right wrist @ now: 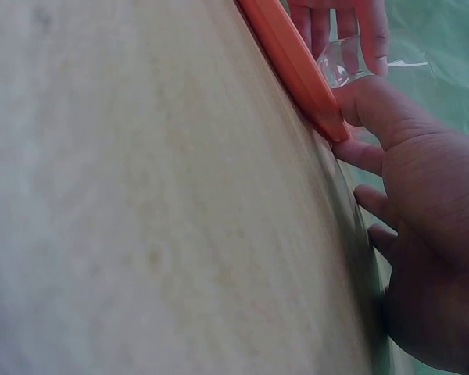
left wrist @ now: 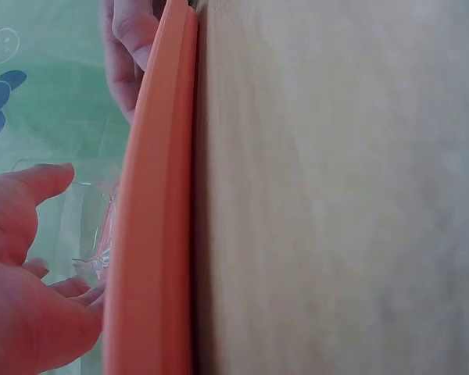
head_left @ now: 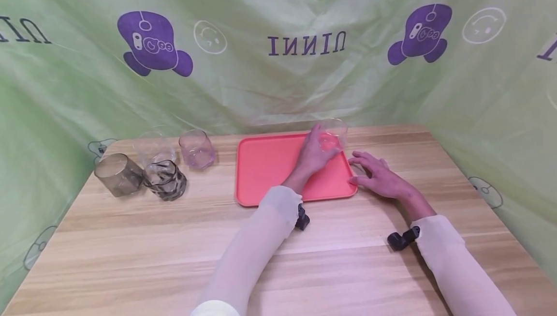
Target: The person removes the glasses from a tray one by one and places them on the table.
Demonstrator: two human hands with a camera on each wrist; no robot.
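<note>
Green backdrop cloth [head_left: 270, 88] printed with purple cartoon figures, pale smiley outlines, and purple lettering that appears mirrored and upside down; it reads roughly as "UINNI" reversed, and cannot be made out with certainty.

Left hand [head_left: 315, 154]: fingers and thumb curled round a clear glass [head_left: 332, 134], grasping it at its lower wall. The glass stands upright at the far right corner of the orange tray [head_left: 265, 171]. In the left wrist view the thumb [left wrist: 39, 183] lies against the transparent wall of the glass [left wrist: 82, 226], with the tray rim [left wrist: 152, 234] just beside the palm.

Right hand [head_left: 378, 178]: released, fingers straight and spread, lying flat on the wooden table [head_left: 174, 248] with fingertips touching the right edge of the tray, near its front corner. It holds nothing. In the right wrist view the thumb [right wrist: 375, 109] meets the tray's corner [right wrist: 328, 117], and the glass [right wrist: 344, 62] with the other hand's fingers [right wrist: 371, 31] shows just beyond it.

Well apart from the grasped glass, to its left and off the tray, stand four more tumblers: a smoky grey one [head_left: 118, 174], a dark faceted one [head_left: 165, 179], a clear one [head_left: 154, 147] and a pale pink one [head_left: 197, 148]. Each wrist carries a small black camera mount below a cream sleeve
</note>
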